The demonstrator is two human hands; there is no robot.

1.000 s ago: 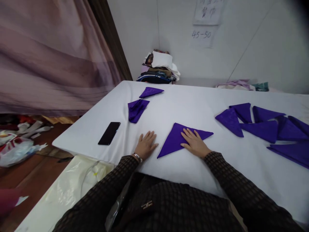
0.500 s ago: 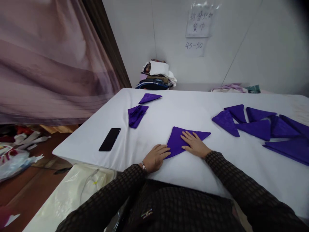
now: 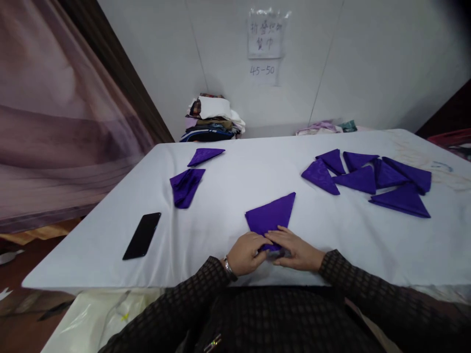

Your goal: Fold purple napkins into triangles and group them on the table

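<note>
A folded purple cloth napkin [image 3: 274, 213] lies on the white-covered table in front of me, one point aimed away to the right. At its near end, my left hand [image 3: 247, 253] curls its fingers and thumb around the left side of the cloth. My right hand [image 3: 296, 249] closes on the right side of the same end, its fingertips almost meeting the left ones. Between the hands the near edge of the napkin is bent and partly hidden by fingers.
Two purple napkins, one triangular [image 3: 206, 156] and one loosely folded [image 3: 187, 188], lie at the left. A black phone [image 3: 142, 236] rests nearer. Several folded purple triangles [image 3: 355, 179] lie at the right. Stacked clothes [image 3: 211, 117] stand behind the white table [image 3: 235, 181].
The napkin has turned, its far point swinging from the right to the upper right. Both hands have come together at its near end; my right hand no longer lies flat on it.
</note>
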